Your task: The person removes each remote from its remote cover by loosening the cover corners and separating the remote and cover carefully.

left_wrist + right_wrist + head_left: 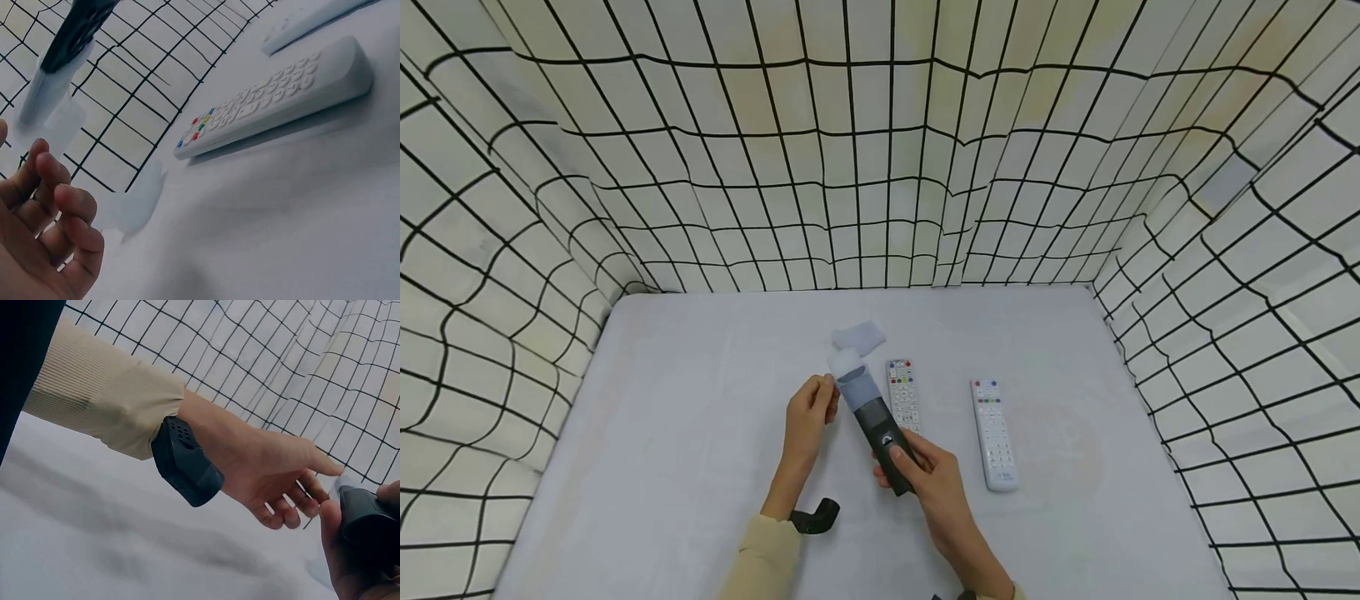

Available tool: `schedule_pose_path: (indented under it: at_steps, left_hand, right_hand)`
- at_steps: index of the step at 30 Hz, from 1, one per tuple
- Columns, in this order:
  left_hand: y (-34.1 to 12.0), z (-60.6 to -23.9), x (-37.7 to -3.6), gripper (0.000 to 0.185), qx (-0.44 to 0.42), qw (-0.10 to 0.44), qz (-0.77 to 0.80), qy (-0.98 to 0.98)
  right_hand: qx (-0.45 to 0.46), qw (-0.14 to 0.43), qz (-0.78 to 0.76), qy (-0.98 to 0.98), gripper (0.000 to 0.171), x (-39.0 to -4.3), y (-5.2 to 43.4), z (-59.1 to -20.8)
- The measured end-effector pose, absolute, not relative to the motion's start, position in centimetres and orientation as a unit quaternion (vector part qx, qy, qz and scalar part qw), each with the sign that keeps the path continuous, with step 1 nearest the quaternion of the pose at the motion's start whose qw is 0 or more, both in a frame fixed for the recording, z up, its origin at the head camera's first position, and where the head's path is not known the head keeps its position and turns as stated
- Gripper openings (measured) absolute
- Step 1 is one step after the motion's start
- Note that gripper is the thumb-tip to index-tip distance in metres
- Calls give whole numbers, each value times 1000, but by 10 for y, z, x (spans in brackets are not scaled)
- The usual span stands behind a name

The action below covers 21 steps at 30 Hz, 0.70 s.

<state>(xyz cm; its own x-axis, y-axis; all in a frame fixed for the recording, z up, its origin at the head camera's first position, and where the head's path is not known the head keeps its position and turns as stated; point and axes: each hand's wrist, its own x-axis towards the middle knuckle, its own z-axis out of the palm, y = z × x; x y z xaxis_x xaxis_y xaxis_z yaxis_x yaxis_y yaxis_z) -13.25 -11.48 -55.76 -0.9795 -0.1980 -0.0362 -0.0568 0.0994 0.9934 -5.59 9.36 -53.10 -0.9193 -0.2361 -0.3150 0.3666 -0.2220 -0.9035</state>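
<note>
My right hand (928,477) grips the lower end of a black remote control (880,429), thumb on top. A translucent plastic sleeve (859,387) covers its far end, and pale film extends beyond it. My left hand (808,412) is beside the sleeve's tip. In the left wrist view, the left hand's fingers (75,200) are loosely bent just below the sleeve (47,103). A gap shows between left thumb and forefinger in the right wrist view; whether they touch the film is unclear. The right hand (334,540) is partly cut off there.
A white remote control (902,392) lies just right of the black one, its lower end near the right hand. Another white remote control (994,435) lies farther right. Clear film (859,337) lies beyond the sleeve on the white table (685,417). Black netting (887,133) surrounds the table's back and sides.
</note>
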Motion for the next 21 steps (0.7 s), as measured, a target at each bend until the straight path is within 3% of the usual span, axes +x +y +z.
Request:
schedule_pose_path:
  at_steps: [12, 21]
  left_hand:
    - [-101, -542, -121, 53, 179, 43, -698, -692]
    - [-100, -536, -124, 40, 238, 96, -729, -635]
  right_hand:
    - [52, 187, -776, 600, 65, -51, 77, -539]
    - [37, 203, -769, 605, 62, -45, 72, -540]
